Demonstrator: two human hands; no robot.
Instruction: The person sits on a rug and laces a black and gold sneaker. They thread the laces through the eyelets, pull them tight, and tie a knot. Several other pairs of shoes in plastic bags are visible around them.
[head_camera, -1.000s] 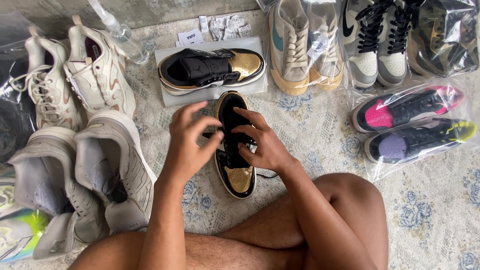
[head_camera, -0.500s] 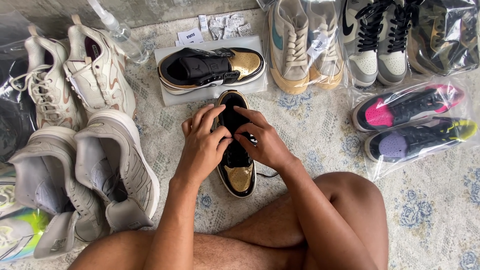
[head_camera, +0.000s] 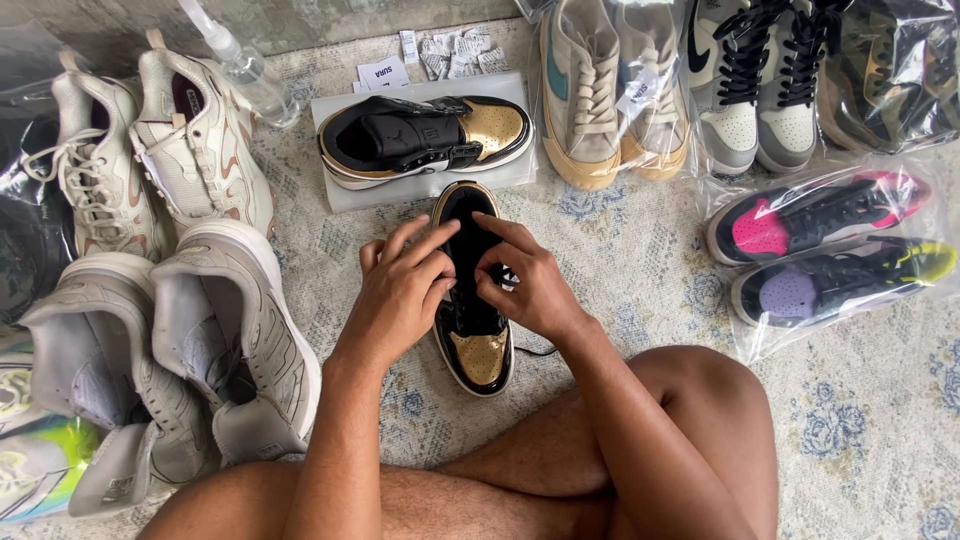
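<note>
Two hands engaged on one black-and-gold sneaker at frame centre, toe cap toward the person. Matching black-and-gold sneaker laid on its side on a white sheet just beyond. Pair of beige sneakers in a clear bag to the right of it; black-and-grey high-top pair further right. Pink-toed black shoe and purple-toed black shoe bagged at far right, well apart from the hands. Cream running pair at upper left; grey-white chunky pair at left, just beside the left forearm. Clear spray bottle and small paper sachets at top. Nothing found between the hands and the shoe.

Pale patterned rug with blue floral motifs under everything, on the floor; bare concrete strip along the top edge. Crossed bare legs in the foreground.

Left hand placed against the shoe's left side, fingers curled over the collar opening and touching it. Right hand placed on the right side, fingers bent inward over the tongue area, pinched at the shoe's opening. Both hands closed onto the shoe; exact part pinched not discernible. Loose black lace end trailing on the rug beside the shoe.
</note>
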